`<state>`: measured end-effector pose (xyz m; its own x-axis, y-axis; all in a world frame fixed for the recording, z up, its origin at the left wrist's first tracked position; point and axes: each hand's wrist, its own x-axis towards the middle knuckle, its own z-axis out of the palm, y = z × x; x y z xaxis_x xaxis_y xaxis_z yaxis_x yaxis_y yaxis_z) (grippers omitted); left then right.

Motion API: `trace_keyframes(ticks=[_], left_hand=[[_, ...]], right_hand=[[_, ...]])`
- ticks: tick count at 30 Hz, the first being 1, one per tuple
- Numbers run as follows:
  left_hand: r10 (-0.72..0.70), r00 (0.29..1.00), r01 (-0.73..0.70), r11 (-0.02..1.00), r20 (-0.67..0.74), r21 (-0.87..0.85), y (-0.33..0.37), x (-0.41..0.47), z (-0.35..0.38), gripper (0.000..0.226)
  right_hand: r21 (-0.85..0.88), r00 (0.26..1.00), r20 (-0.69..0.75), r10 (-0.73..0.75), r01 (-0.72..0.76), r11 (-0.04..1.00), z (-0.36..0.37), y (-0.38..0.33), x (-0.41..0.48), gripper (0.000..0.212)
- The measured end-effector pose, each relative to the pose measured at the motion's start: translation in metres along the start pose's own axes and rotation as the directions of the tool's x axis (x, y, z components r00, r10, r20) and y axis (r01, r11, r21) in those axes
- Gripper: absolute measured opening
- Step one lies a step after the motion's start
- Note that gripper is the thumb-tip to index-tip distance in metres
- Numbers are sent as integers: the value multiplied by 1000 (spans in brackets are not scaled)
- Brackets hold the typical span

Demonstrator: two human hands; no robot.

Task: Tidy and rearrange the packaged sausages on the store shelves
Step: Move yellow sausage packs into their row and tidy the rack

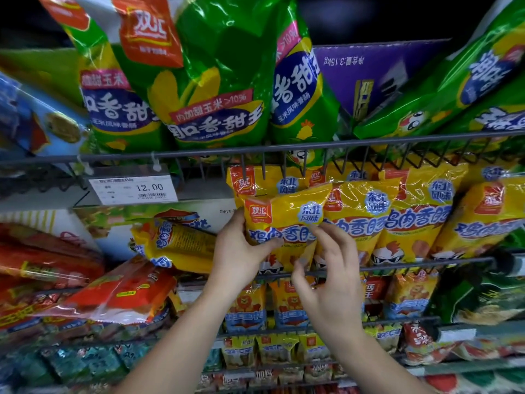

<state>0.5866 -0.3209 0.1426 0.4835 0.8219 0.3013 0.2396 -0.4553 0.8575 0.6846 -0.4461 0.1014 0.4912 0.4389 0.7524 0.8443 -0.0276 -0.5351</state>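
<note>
A yellow chicken-sausage pack (287,220) stands upright at the front of the middle wire shelf (397,267). My left hand (238,257) grips its left edge, thumb across the front. My right hand (329,271) is in front of the pack's lower right corner, fingers curled at it and at the shelf rail; whether it pinches the pack is unclear. More yellow packs (412,223) stand in a row to the right. Another yellow pack (176,245) lies on its side to the left.
Green corn-sausage bags (216,89) fill the upper wire shelf (255,150), which carries a 12.00 price tag (133,188). Red sausage packs (119,294) lie at the lower left. Small orange and blue packs (247,308) sit on the shelves below. A purple carton (377,75) stands behind.
</note>
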Motion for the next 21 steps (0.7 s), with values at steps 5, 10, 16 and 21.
trace_keyframes(ticks=[5, 10, 16, 21], left_hand=[[58, 985, -52, 998, -162, 39, -3, -11, 10, 49], [57, 971, -36, 995, -232, 93, -7, -9, 11, 43], [37, 972, -6, 991, -231, 134, -8, -5, 12, 49], [-10, 982, 29, 995, -189, 95, -9, -1, 10, 42]], right_hand=[[-81, 993, 118, -14, 24, 996, -2, 10, 8, 60], [-130, 978, 208, -23, 51, 990, -3, 19, 11, 68], [-131, 963, 268, -30, 67, 989, -5, 24, 16, 70], [-89, 944, 321, -76, 110, 990, -8, 29, 27, 70]])
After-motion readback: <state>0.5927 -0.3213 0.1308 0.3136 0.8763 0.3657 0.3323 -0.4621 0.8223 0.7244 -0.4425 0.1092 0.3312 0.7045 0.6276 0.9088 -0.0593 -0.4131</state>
